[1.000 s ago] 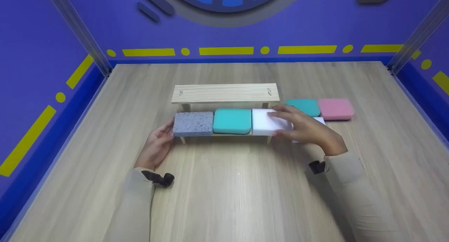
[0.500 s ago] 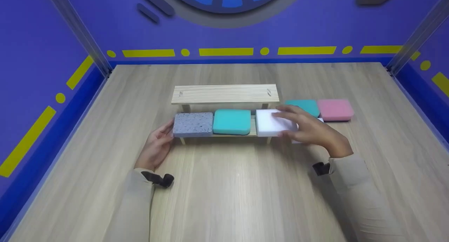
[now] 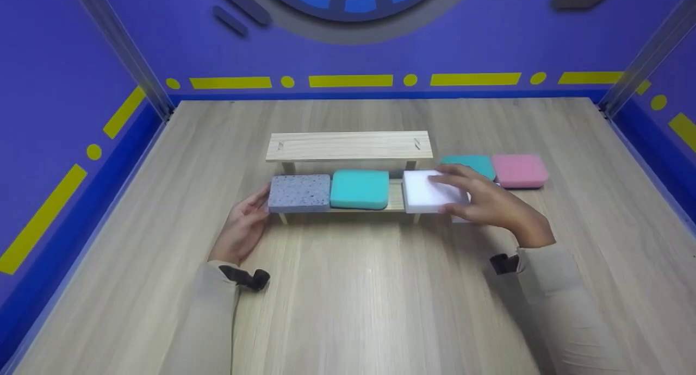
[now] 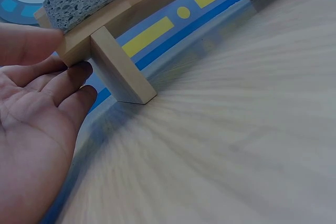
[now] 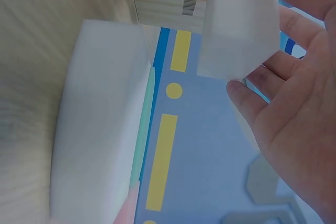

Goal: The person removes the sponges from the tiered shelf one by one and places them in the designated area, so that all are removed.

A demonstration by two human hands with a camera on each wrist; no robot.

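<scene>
Bright head view, soft glare on the bench (image 3: 370,288) at lower centre; both wrist views dimmer, greyer.

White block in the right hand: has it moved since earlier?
Yes: the white block has moved right, away from the teal block on the unmoved front wooden stand.

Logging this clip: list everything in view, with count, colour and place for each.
Front plank: 1, pale wood, on legs, nearer the person
Rear plank: 1, pale wood, on legs, behind it
Speckled block: 1, grey, front plank's left end
Teal blocks: 2, teal, front plank's middle; table's right side
Held white block: 1, white, front plank's right end
Second white block: 1, white, table's right side
Pink block: 1, pink, beside the table's teal one
Table: 1, pale wood-grain, underneath
Walls: 3, blue with yellow marks, back and sides
Corner posts: 2, grey, back corners
Wrist pieces: 2, black, at the cuffs
Sleeves: 2, beige, lower left and right
Left hand: 1, holding front plank's left end
Right hand: 1, gripping a white block
</scene>
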